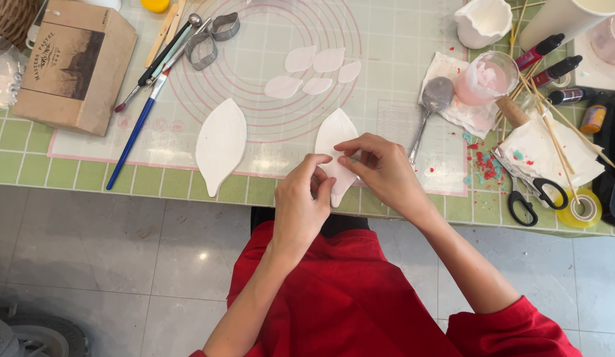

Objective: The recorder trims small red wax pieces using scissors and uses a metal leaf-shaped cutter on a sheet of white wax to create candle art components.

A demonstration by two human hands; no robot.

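Observation:
A white leaf-shaped piece of clay (pixel 335 135) lies at the table's front edge, its lower tip over the edge. My left hand (pixel 301 205) pinches the piece's lower part between thumb and fingers. My right hand (pixel 380 168) grips its right side with curled fingertips, thumb towards the left hand. A second, larger white leaf-shaped piece (pixel 220 144) rests flat to the left, untouched. Several small white petals (pixel 314 71) lie further back on the translucent mat with pink circles (pixel 386 39).
A brown cardboard box (pixel 73 63) is at back left, with brushes (pixel 139 125), modelling tools and metal cutters (pixel 211 36) beside it. On the right are a spoon (pixel 431 106), a cup of pink liquid (pixel 489 78), black scissors (pixel 529 198), a tape roll (pixel 581 208), skewers and marker pens.

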